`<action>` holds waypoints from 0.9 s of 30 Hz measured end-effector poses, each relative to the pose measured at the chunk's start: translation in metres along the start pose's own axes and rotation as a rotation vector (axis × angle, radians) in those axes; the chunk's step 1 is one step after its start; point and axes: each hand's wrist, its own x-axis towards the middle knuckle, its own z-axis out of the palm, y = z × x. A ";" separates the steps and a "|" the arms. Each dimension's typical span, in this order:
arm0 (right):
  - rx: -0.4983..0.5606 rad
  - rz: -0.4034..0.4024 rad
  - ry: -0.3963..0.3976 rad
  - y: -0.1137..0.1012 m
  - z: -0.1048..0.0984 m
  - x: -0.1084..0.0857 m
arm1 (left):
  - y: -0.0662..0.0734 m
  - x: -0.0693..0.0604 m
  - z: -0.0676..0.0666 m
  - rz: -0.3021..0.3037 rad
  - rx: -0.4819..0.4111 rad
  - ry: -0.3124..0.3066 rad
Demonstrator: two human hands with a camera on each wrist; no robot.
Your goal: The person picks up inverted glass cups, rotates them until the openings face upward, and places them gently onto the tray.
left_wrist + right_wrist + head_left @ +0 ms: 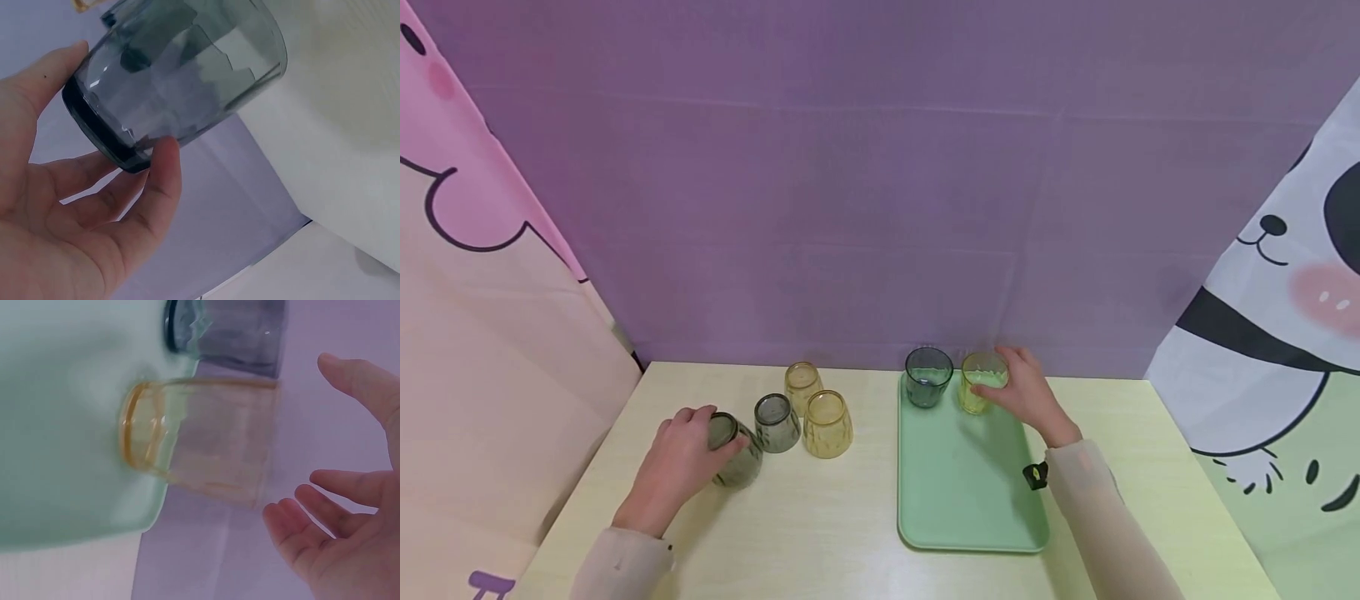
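Observation:
My left hand [680,460] grips a smoky grey glass [739,461] by its thick base, thumb on one side and fingers on the other. That glass is upside down, mouth toward the table; whether its rim touches the tabletop I cannot tell. My right hand [1024,390] is beside the rim of a yellow glass [976,403] standing upright at the far end of the green tray [962,492]. In the right wrist view its fingers [353,378] are spread and apart from the yellow glass [212,440]. A dark grey glass [928,383] stands upright to its left on the tray.
Right of my left hand, a small grey glass [777,425], a small amber glass [802,385] and a larger amber glass [828,427] stand upside down on the pale table [842,517]. A purple cloth [865,208] hangs along the table's far edge.

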 end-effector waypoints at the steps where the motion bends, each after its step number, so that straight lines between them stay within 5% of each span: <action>1: 0.009 0.001 0.003 -0.002 0.000 -0.002 | 0.001 -0.002 -0.001 0.003 -0.002 0.005; 19: 0.189 -0.104 0.070 -0.049 0.006 -0.051 | 0.030 -0.031 -0.005 0.037 -0.201 0.076; 27: 0.215 -0.128 0.106 -0.063 0.009 -0.069 | 0.041 -0.039 -0.001 -0.023 -0.365 0.047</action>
